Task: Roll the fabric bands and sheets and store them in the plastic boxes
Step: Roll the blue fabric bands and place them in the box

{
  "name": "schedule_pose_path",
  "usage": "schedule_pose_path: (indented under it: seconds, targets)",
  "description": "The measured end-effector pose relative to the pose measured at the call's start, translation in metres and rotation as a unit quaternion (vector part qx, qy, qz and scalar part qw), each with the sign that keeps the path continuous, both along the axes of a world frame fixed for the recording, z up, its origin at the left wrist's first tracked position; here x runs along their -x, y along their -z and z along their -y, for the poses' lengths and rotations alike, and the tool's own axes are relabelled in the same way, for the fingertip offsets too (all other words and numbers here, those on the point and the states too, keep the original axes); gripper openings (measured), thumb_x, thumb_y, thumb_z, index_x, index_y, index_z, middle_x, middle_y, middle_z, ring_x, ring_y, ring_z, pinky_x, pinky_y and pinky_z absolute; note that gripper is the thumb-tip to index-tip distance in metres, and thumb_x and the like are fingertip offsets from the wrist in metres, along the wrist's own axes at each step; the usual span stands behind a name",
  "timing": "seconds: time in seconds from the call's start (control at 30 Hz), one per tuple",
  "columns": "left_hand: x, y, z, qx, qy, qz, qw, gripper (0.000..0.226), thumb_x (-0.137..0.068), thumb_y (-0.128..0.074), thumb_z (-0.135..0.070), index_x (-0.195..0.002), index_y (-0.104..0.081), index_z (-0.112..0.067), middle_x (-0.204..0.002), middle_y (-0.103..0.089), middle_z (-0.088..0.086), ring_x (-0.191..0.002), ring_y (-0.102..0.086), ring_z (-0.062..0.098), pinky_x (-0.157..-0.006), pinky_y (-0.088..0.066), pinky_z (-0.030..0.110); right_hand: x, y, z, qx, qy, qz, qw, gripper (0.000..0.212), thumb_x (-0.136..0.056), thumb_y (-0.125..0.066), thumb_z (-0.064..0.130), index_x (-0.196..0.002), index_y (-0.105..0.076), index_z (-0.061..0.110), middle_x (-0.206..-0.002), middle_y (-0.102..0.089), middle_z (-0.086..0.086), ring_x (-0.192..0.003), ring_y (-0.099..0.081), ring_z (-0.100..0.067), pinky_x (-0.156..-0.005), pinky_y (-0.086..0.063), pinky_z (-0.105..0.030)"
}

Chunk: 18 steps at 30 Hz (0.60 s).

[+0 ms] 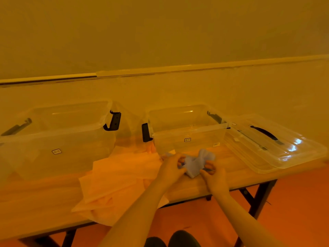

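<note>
A: Hands first. What have they got?

B: Both on one piece. Left hand (171, 165) curled round the left end of a pale blue fabric band (196, 164), fingertips tucked into the cloth. Right hand (214, 172) pinches the near right part, thumb and fingers bent on it. The hands sit close, the bunched cloth between them.

A: Rolled?

B: Can't say. It is crumpled, with a lobe sticking up at the far right. Whether it touches the table (231, 175) or hangs just above it is hard to make out.

A: Further out?

B: Just beyond the hands, the right plastic box (188, 138), clear, open, black latches at both ends. Nothing plainly visible inside, though the walls blur. Right of it, touching or nearly so, clear lids (277, 148) lying flat with a black handle; there seem to be two stacked, but I'm not sure.

A: And left?

B: Light fabric sheets (121, 179) spread on the table left of the hands, overlapping, near edges drooping off the table edge. How many layers, unclear. Beyond them the left plastic box (58, 139), also open, its left end cut off by the frame.

A: Anything else?

B: Heavy orange cast over everything, so colours are unreliable. Dark knees (170, 239) at the bottom edge, cropped. Table legs dark, partly hidden.
</note>
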State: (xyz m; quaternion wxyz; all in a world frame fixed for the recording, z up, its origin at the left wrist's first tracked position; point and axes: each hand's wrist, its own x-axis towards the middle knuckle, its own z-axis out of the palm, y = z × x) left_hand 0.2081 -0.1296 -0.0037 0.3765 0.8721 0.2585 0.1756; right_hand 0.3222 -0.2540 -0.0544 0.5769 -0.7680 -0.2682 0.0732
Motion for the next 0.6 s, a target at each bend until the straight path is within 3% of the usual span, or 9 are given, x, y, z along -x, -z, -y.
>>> schedule_pose_path:
  seconds: [0.2, 0.43, 0.6]
  targets:
    - [-0.015, 0.009, 0.003, -0.051, 0.015, -0.070, 0.996, 0.047, -0.084, -0.066, -0.015, -0.128, -0.051, -0.015, -0.127, -0.057, 0.004, -0.111, -0.055, 0.017, -0.085, -0.046, 0.029, -0.003, 0.003, -0.006, -0.021, 0.034, -0.023, 0.999, 0.026, -0.084, -0.072, 0.011, -0.107, -0.063, 0.002, -0.093, -0.063, -0.010, -0.088, -0.059, -0.025, -0.074, -0.045, -0.036]
    - [-0.021, 0.013, 0.002, 0.060, -0.044, -0.021, 0.997, 0.039, -0.085, -0.065, -0.009, -0.122, -0.054, -0.014, -0.093, -0.060, 0.002, -0.089, -0.059, 0.017, -0.075, -0.048, 0.029, -0.001, 0.009, -0.011, -0.014, 0.040, 0.013, 0.999, 0.002, -0.088, -0.068, 0.015, -0.087, -0.068, 0.012, -0.078, -0.062, 0.001, -0.075, -0.058, -0.018, -0.062, -0.040, -0.028]
    - [-0.022, 0.011, -0.002, 0.105, -0.055, -0.001, 0.993, 0.038, -0.083, -0.068, -0.006, -0.118, -0.055, -0.015, -0.081, -0.059, -0.001, -0.086, -0.059, 0.018, -0.076, -0.048, 0.032, -0.009, 0.005, -0.010, -0.066, 0.005, -0.015, 0.998, 0.006, -0.089, -0.066, 0.013, -0.085, -0.069, 0.010, -0.080, -0.068, -0.004, -0.076, -0.064, -0.018, -0.063, -0.045, -0.024]
